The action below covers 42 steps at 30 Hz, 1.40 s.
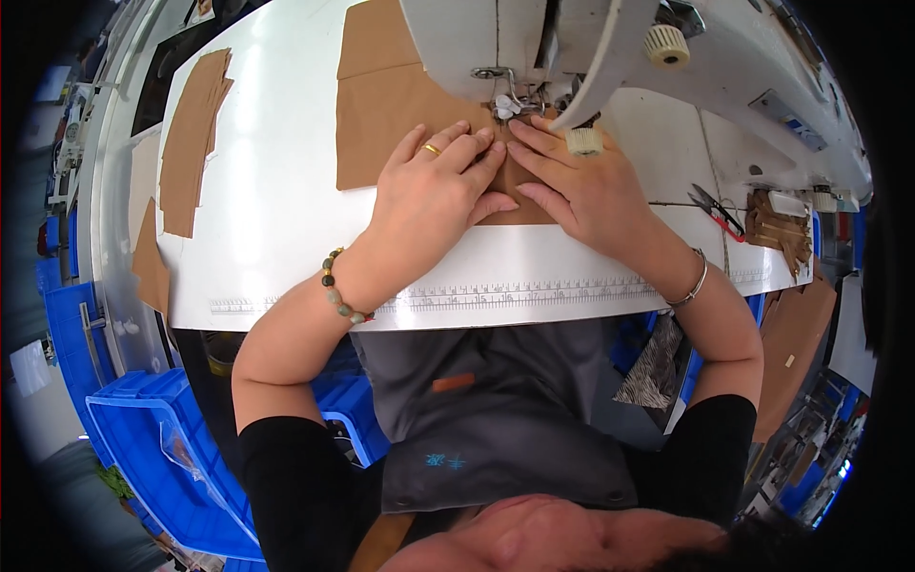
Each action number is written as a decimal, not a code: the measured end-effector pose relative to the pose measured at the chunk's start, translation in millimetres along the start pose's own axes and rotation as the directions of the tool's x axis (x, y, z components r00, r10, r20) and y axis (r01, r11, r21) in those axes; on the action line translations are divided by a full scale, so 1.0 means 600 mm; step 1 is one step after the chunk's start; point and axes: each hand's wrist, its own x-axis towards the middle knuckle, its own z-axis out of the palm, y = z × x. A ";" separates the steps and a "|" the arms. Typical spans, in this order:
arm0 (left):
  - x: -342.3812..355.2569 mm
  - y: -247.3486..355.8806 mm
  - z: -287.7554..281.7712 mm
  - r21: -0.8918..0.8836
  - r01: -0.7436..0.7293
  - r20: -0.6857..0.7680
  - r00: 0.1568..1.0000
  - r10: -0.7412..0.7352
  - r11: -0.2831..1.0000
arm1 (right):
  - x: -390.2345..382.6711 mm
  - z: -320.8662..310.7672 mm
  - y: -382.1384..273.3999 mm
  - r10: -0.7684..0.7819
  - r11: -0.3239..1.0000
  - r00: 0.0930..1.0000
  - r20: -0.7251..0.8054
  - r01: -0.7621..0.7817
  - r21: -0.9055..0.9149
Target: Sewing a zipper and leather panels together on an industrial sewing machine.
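Brown fabric [372, 129] lies on the white table under the sewing machine [629, 43]. Its presser foot [505, 110] stands just beyond my fingertips. My left hand [440, 176] rests on the fabric, fingers stretched forward and thumb out toward the middle. From the other side, my right hand [586, 186] lies flat on the same fabric, fingers pointing at the presser foot. Between the two hands a narrow strip of the fabric shows. The needle's exact contact with the fabric is too small to make out.
Stacked brown fabric pieces [193, 143] lie at the table's left. Thread snips [717, 212] with red handles lie on the right, beside a bundle of brown scraps [777, 229]. A printed ruler [477, 296] runs along the front edge. Blue crates [167, 458] stand below left.
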 end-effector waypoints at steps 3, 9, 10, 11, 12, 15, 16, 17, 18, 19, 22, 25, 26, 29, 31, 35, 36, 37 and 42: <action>0.006 -0.005 0.005 0.004 0.006 -0.023 1.000 -0.005 1.000 | 0.004 0.001 0.004 0.015 1.000 1.000 -0.001 -0.015 0.001; 0.009 -0.011 0.011 -0.057 0.004 -0.005 1.000 -0.004 0.998 | 0.007 0.007 0.008 0.026 0.999 0.999 -0.030 -0.026 0.022; 0.008 -0.011 0.011 -0.057 0.003 -0.010 1.000 -0.003 0.998 | 0.007 0.007 0.008 0.034 0.999 0.999 -0.041 -0.032 0.030; 0.009 -0.012 0.011 -0.059 0.006 -0.004 1.000 -0.006 0.998 | 0.007 0.008 0.009 0.037 0.999 0.998 -0.042 -0.035 0.031; 0.010 -0.013 0.012 -0.066 0.010 0.004 1.000 -0.010 0.998 | 0.007 0.008 0.009 0.037 0.998 0.998 -0.044 -0.035 0.044; 0.011 -0.013 0.012 -0.069 0.001 -0.001 1.000 -0.001 0.998 | 0.007 0.008 0.012 0.033 0.998 0.998 -0.053 -0.030 0.051; 0.011 -0.013 0.012 -0.066 -0.001 -0.007 1.000 0.001 0.998 | 0.007 0.009 0.012 0.033 0.998 0.998 -0.055 -0.030 0.051; 0.011 -0.014 0.012 -0.073 0.000 -0.004 1.000 0.000 0.997 | 0.007 0.010 0.011 0.028 0.999 0.998 -0.062 -0.025 0.048; 0.011 -0.014 0.011 -0.082 0.002 0.000 1.000 -0.002 0.997 | 0.007 0.010 0.011 0.027 0.999 0.998 -0.064 -0.024 0.044; 0.011 -0.014 0.011 -0.081 0.001 -0.001 1.000 -0.001 0.997 | 0.007 0.010 0.011 0.032 0.999 0.998 -0.060 -0.029 0.042; 0.013 -0.014 0.011 -0.076 0.007 0.003 1.000 -0.007 0.997 | 0.009 0.007 0.012 0.021 0.999 0.998 -0.051 -0.019 0.037; 0.015 -0.015 0.012 -0.085 0.020 0.013 1.000 -0.019 0.996 | 0.011 0.005 0.013 0.030 0.999 0.999 -0.044 -0.028 0.047; 0.015 -0.015 0.013 -0.073 0.018 0.018 1.000 -0.017 0.997 | 0.011 0.005 0.013 0.028 0.999 0.999 -0.044 -0.026 0.045; 0.014 -0.014 0.013 -0.059 0.018 0.023 1.000 -0.017 0.998 | 0.009 0.007 0.014 0.033 0.998 0.998 -0.047 -0.031 0.047; 0.014 -0.014 0.013 -0.054 0.021 0.019 1.000 -0.020 0.998 | 0.007 0.007 0.019 0.021 0.998 0.999 -0.047 -0.018 0.064; 0.014 -0.012 0.013 -0.063 0.032 0.011 0.999 -0.031 0.997 | 0.009 -0.003 0.038 0.152 0.986 0.984 -0.088 -0.145 0.082; 0.013 -0.010 0.013 -0.065 0.035 0.015 0.999 -0.034 0.997 | 0.011 -0.007 0.041 0.162 0.986 0.984 -0.079 -0.160 0.038; 0.011 -0.009 0.012 -0.061 0.040 0.008 0.999 -0.040 0.997 | 0.011 -0.010 0.041 0.201 0.979 0.978 -0.061 -0.202 -0.003; 0.004 -0.004 0.007 0.000 0.007 -0.038 0.999 -0.007 1.000 | -0.003 -0.011 -0.013 -0.037 0.974 0.999 -0.027 0.030 -0.226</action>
